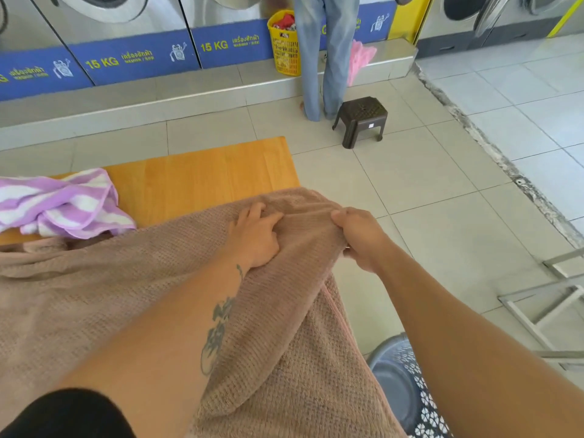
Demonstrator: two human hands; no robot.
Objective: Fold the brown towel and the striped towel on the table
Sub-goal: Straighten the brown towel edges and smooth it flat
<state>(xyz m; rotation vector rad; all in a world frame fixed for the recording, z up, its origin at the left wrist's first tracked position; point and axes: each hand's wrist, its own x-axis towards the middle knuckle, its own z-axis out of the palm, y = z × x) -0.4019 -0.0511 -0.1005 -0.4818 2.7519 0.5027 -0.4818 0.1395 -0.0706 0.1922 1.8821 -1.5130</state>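
The brown towel (104,289) is spread loosely over the near half of the wooden table (202,175) and hangs off its right edge. My left hand (256,238) lies on the towel's far right part with fingers curled into the fabric. My right hand (360,238) pinches the towel's right edge just past the table's side. The striped towel (63,203), purple and white, lies crumpled at the table's left, touching the brown towel's far edge.
A person in jeans (322,58) stands at the washing machines (132,33) beyond the table, beside a yellow laundry basket (284,45) and a small brown stool (360,120). A grey basket (401,387) sits on the floor at my right, and a metal frame (546,298) lies farther right.
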